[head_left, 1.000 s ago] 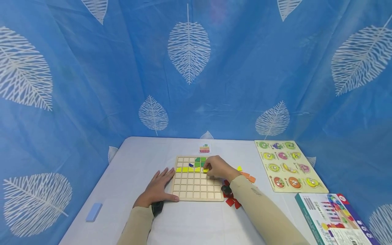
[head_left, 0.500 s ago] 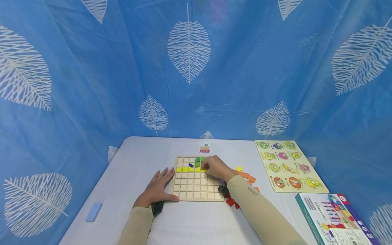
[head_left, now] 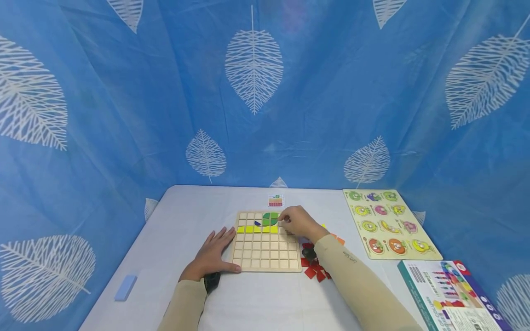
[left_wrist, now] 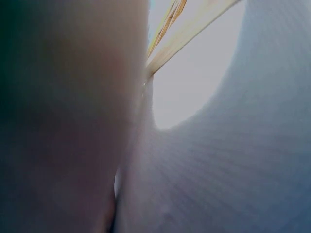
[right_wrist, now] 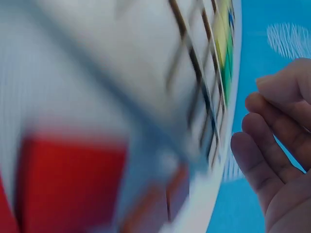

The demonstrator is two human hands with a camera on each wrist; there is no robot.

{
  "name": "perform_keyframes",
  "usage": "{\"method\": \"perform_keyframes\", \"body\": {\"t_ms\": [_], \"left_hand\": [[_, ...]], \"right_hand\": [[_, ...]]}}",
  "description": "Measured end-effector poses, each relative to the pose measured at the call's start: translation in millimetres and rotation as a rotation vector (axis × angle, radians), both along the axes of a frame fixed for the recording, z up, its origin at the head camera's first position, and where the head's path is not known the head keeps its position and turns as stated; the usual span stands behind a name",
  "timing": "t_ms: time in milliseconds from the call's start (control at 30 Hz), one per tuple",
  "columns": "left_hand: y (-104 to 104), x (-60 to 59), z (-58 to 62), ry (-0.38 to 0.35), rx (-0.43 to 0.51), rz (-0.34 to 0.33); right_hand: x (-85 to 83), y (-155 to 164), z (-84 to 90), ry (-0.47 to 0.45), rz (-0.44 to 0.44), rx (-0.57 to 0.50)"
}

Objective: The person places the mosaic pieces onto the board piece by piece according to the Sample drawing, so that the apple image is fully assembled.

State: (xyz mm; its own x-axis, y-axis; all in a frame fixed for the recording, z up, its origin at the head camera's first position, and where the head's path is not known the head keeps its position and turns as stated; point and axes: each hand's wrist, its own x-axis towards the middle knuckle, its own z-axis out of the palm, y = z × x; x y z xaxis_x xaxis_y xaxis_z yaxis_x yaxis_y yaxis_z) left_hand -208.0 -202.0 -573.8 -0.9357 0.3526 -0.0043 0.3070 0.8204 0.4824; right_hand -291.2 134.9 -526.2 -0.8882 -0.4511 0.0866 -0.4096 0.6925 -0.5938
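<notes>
Left hand (head_left: 211,255) flat on the white tabletop (head_left: 182,216), fingers straight and spread, thumb along the near left corner of the square wooden grid board (head_left: 267,257), fingertips touching its left edge. In the left wrist view only blurred skin and a strip of the board's edge (left_wrist: 187,36).

Right hand (head_left: 295,222) above the far right part of the board, fingers curled loosely, fingertips close to the green tiles (head_left: 270,218) in the far rows. Impossible to tell if something is pinched between them; in the right wrist view the fingers (right_wrist: 272,145) bent and apart, nothing visible inside, picture much blurred.

Board near the middle of the tabletop, slightly toward the near edge. One row of yellow square tiles (head_left: 253,229) in its third row from the far side, a small dark blue piece (head_left: 258,223) just above that row.

Loose red tiles (head_left: 313,269) on the tabletop beside the board's near right corner, orange tiles (head_left: 340,240) further right. Small pattern card (head_left: 275,200) behind the board's far edge. Yellow fruit peg puzzle (head_left: 387,224) at the right edge, colourful cardboard box (head_left: 449,294) at the near right corner, light blue flat block (head_left: 125,287) near the near left corner.
</notes>
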Motion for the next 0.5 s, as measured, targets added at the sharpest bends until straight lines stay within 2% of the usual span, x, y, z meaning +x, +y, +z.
{"method": "perform_keyframes", "body": {"t_ms": [67,167,333,500], "left_hand": [[0.1,0.5,0.2,0.001,0.006,0.002],[-0.3,0.0,0.2,-0.003,0.0,0.001],[-1.1,0.5,0.6,-0.007,0.005,-0.001],[-0.8,1.0,1.1,-0.013,0.004,-0.004]], "right_hand": [[-2.7,13.1,4.2,-0.025,-0.07,0.011],[-7.0,39.7,7.8,-0.081,-0.119,0.03],[-4.6,84.6,11.5,-0.143,-0.104,0.049],[1.0,113.9,9.7,-0.178,-0.065,0.043]]}}
